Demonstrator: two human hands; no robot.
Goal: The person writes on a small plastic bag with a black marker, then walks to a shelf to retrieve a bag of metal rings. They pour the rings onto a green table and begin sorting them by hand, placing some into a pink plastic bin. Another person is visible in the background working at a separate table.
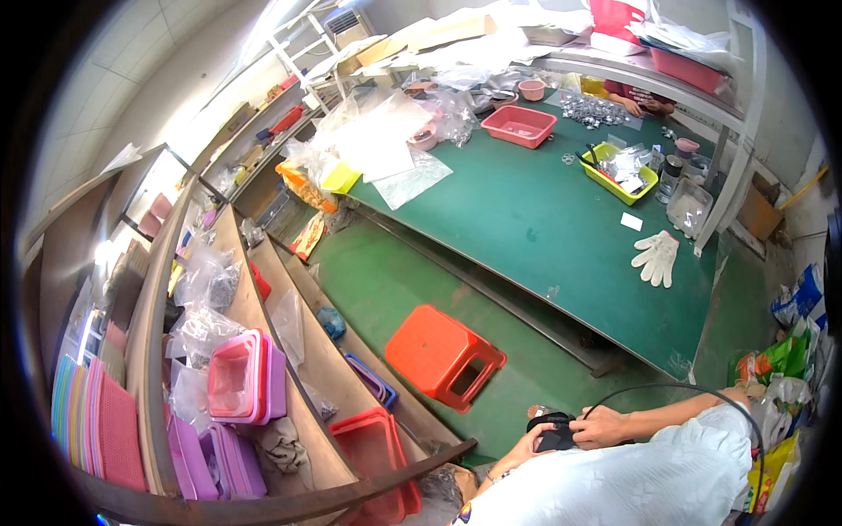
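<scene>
Low in the head view, close to my body, a small black object [553, 433] is between my hands; its exact kind cannot be made out. My left hand [524, 449] is closed round its left side. The fingers of my right hand [602, 428] are pinched at its right edge. A thin black cable [693, 387] arcs from near my right hand over my right forearm and down along my pale blue clothing. Just ahead of my hands on the green floor stands an orange-red plastic stool [438, 351].
A green-topped table [517, 219] bears a red tray [518, 126], a yellow-green basket [618, 174] and a white glove [656, 259]. A co-worker's hands [645, 107] are at its far side by metal parts. Wooden shelves [289, 351] with bins stand left; bags [776, 386] lie right.
</scene>
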